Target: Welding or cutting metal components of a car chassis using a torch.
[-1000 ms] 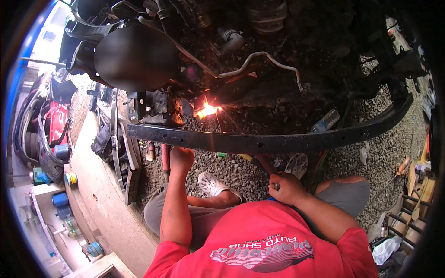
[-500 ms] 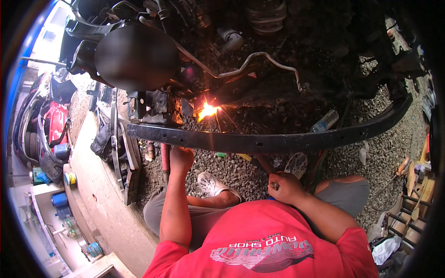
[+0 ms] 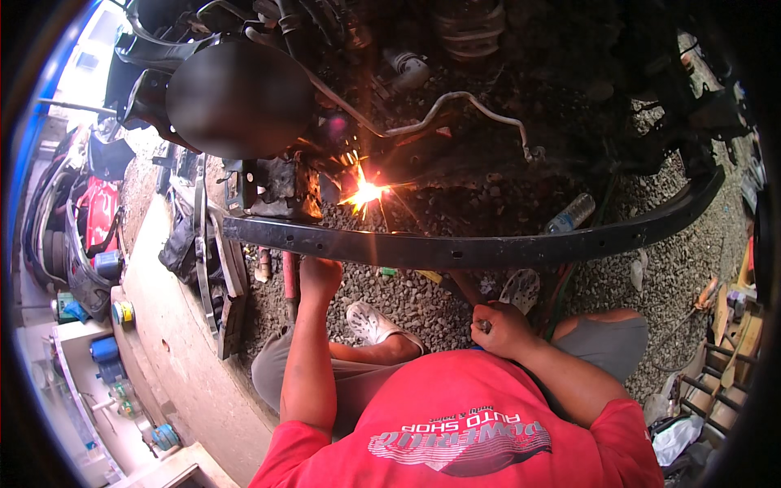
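Note:
My right hand (image 3: 503,329) is closed around the rear of a cutting torch (image 3: 466,287), whose brownish shaft runs up and left beneath a long black metal bar (image 3: 455,254). Beyond the bar, an intense orange-white flame with flying sparks (image 3: 364,193) burns close to a rusty bracket (image 3: 285,189) at the bar's left end. My left hand (image 3: 319,279) is raised against the bar's near side, and the bar covers its fingers. What it grips, if anything, is hidden. A red-handled tool (image 3: 290,276) stands just left of that hand.
Dark vehicle parts and a bent metal pipe (image 3: 455,98) hang over gravel (image 3: 407,297). A plastic bottle (image 3: 572,213) lies behind the bar. Hoses (image 3: 561,294) run near my right knee. A concrete ledge (image 3: 163,325) and car parts (image 3: 102,211) are at left, a black rack (image 3: 716,382) at right.
The sparks at the flame spread wider and rise higher. Both hands stay in nearly the same place.

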